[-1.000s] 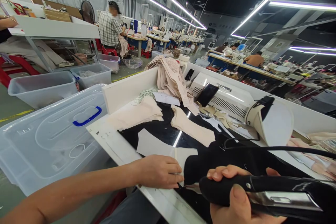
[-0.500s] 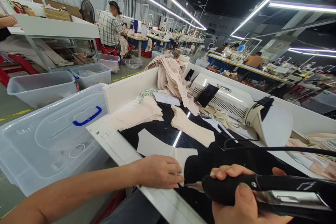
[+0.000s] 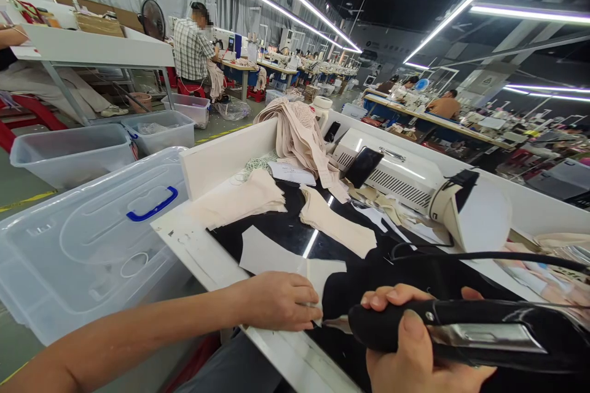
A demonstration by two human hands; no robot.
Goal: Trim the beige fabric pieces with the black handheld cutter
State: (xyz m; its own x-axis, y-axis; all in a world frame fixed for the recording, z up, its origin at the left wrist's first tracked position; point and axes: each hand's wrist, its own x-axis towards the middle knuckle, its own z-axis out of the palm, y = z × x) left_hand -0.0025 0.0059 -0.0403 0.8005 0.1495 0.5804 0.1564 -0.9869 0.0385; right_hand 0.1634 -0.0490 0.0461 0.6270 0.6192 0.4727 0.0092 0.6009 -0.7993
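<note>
My left hand (image 3: 281, 301) rests at the near edge of the black work surface (image 3: 271, 212), its fingers together and closed on the end of a pale fabric piece (image 3: 267, 252). The fingertips lie beside the thin metal tip of a black corded hand tool (image 3: 488, 334). My right hand (image 3: 405, 350) is wrapped round this tool, thumb on top, with the tip pointing left. Whether the tip touches the fabric I cannot tell. Beyond the hands lie a cream fabric stack (image 3: 338, 221) and another pale stack (image 3: 244, 199).
A beige fabric bundle (image 3: 299, 135) hangs over the table's back corner. Behind the work stand a white vented machine (image 3: 396, 166) with a wide nozzle and a dark phone (image 3: 364, 166). A lidded clear bin (image 3: 101, 227) is at left. Other people sit at sewing machines farther off.
My right hand and the black tool have shifted slightly left, and the tip is a little nearer my left fingertips. My left hand and the fabric piece stay put.
</note>
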